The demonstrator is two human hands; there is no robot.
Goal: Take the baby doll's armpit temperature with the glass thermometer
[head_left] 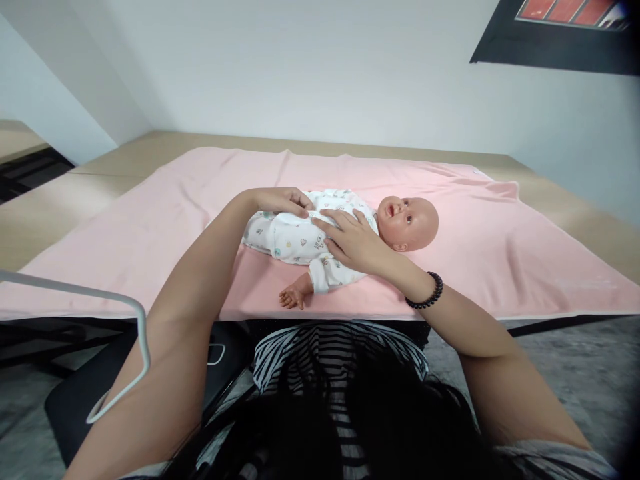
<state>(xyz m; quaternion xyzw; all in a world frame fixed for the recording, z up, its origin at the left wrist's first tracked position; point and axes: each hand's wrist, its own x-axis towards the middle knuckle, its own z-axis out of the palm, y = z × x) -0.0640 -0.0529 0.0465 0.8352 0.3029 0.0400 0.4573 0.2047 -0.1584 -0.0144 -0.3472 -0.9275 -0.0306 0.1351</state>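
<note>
A baby doll (410,223) lies on its back on a pink blanket (450,287), its head to the right. It wears a white printed outfit (295,243), and one bare doll hand (296,292) sticks out of the near sleeve. My left hand (281,200) is at the doll's middle, fingers curled together against the front of the outfit; the fingertips are partly hidden. Across the chest lies my right hand (356,241), its fingers spread and resting on the cloth. A black bead bracelet (431,293) circles my right wrist.
The blanket covers most of a wooden table (107,183) that stands by a white wall (300,73). A white cable (143,327) hangs across my left forearm. A black chair (75,407) is below the table on the left. A dark-framed window (555,50) is at upper right.
</note>
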